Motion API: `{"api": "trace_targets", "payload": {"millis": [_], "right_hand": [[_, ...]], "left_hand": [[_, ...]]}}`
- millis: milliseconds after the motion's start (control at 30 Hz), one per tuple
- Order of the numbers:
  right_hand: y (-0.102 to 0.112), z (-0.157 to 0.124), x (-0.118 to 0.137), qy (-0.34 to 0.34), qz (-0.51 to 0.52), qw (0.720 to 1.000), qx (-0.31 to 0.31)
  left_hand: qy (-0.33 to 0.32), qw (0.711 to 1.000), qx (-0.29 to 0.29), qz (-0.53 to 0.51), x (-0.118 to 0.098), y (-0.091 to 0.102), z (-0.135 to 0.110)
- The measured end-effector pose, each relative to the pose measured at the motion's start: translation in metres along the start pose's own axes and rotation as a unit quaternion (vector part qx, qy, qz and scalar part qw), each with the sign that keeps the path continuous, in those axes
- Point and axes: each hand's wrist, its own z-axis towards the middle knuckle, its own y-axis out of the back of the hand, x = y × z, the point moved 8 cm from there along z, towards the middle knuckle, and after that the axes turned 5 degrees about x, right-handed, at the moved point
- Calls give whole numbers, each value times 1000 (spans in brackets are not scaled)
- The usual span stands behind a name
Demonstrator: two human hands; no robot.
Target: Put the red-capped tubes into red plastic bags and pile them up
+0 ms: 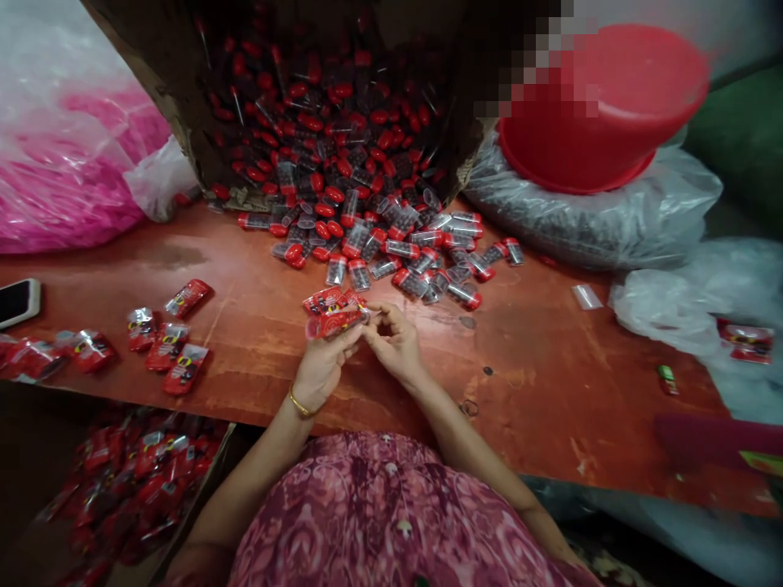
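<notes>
Above the near middle of the table, my left hand is closed around a red printed packet, held roughly level. My right hand pinches at the packet's right end, where a clear part shows; its fingertips partly cover whatever is there. Just beyond my hands lie more red printed wrappers. Behind them spreads a heap of small clear containers with red caps and dark contents, spilling from a tipped cardboard box.
Filled red packets lie on the left of the table, near a phone. Below the left edge, a carton holds many more. A red tub rests on a plastic bag at right. Pink-filled bags stand left.
</notes>
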Motion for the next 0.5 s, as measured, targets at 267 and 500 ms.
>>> {"api": "trace_targets", "payload": {"millis": [267,500], "right_hand": [[4,-13,-1,-49,36,998,4],[4,-20,-3,-69,69,995,-32]], "left_hand": [[-26,999,19,36,-10,-7,4],[15,999,38,19,7,-14,-2]]}}
